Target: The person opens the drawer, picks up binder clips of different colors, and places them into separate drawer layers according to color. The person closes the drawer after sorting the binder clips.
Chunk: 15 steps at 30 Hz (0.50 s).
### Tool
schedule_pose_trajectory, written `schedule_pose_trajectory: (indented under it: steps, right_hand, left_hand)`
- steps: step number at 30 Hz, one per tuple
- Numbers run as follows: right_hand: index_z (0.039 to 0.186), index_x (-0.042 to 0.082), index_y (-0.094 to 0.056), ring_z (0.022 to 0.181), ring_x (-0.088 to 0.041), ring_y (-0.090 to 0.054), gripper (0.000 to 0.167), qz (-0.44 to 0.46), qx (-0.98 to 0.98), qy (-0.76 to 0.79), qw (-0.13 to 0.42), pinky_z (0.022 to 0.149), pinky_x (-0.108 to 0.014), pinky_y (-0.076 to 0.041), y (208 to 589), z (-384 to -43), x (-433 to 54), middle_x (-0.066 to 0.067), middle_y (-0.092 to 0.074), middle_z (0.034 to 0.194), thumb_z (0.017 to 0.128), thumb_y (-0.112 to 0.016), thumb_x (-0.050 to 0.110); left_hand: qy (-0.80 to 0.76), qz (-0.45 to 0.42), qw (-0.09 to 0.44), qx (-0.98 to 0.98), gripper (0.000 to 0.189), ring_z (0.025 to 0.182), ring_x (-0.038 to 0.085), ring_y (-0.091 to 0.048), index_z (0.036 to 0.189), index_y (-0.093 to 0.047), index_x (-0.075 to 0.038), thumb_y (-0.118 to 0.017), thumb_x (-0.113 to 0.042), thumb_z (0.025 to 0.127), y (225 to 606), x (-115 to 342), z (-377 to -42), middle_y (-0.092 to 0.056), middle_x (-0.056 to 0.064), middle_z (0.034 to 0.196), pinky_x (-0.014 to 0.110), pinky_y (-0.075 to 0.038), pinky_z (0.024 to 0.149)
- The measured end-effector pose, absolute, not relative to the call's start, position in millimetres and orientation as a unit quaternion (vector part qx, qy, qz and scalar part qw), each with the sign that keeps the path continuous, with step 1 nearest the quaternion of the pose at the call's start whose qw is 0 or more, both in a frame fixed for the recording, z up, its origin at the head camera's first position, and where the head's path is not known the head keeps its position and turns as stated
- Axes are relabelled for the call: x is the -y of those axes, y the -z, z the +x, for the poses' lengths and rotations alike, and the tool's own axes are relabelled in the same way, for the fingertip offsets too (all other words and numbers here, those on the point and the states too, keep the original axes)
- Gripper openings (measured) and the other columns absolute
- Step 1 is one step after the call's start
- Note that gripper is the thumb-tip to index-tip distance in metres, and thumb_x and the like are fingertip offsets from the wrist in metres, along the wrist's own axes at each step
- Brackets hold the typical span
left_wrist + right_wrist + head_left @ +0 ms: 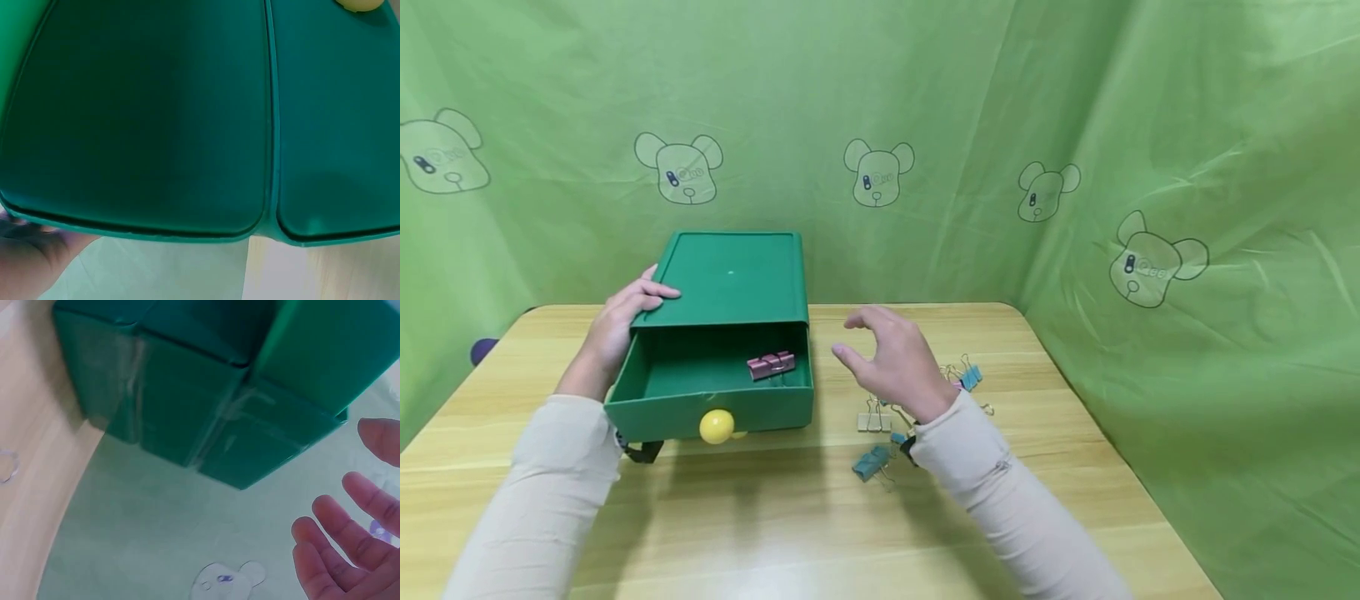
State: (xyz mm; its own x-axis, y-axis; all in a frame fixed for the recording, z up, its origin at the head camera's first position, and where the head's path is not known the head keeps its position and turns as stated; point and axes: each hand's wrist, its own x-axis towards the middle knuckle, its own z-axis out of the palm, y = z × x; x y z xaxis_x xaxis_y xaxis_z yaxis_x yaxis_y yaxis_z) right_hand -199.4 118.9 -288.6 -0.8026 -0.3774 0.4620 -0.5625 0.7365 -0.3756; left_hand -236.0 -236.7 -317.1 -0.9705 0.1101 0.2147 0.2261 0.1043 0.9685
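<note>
A green drawer box (pixel 730 275) stands on the table, its top drawer (pixel 677 408) with a yellow knob (pixel 717 426) pulled out. Inside the drawer lies a dark pink binder clip (pixel 771 365). My left hand (pixel 621 321) rests against the box's left side, fingers lying over the top edge. Right of the box, my right hand (pixel 895 358) hovers with loosely bent fingers and holds nothing; the right wrist view shows its spread fingers (pixel 359 540) apart from the box. Below it on the table are a teal binder clip (pixel 871 462) and a pale binder clip (pixel 874 422).
More binder clips lie partly hidden behind the right forearm, among them a blue clip (pixel 971 377) farther back. A green curtain (pixel 955 100) with bear-head prints closes off the back and right sides of the wooden table (pixel 760 517).
</note>
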Motion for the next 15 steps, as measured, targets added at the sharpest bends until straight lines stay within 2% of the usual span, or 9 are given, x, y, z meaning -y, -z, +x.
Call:
schedule_pose_trajectory:
  steps: [15]
  right_hand:
    - [0.111,0.001,-0.065,0.104,-0.03,-0.061,0.034,0.162,0.942,-0.25,0.156,0.09,-0.044,-0.048,329.2,-223.9,-171.8,-0.013,-0.067,0.112,0.089,-0.07,0.027]
  left_hand:
    - [0.668,-0.112,0.038,0.735,0.039,0.146,0.03,0.012,0.097,-0.069,-0.031,-0.034,-0.016,0.102,316.9,236.4,-236.1,0.001,0.002,0.163,0.06,0.008,0.111]
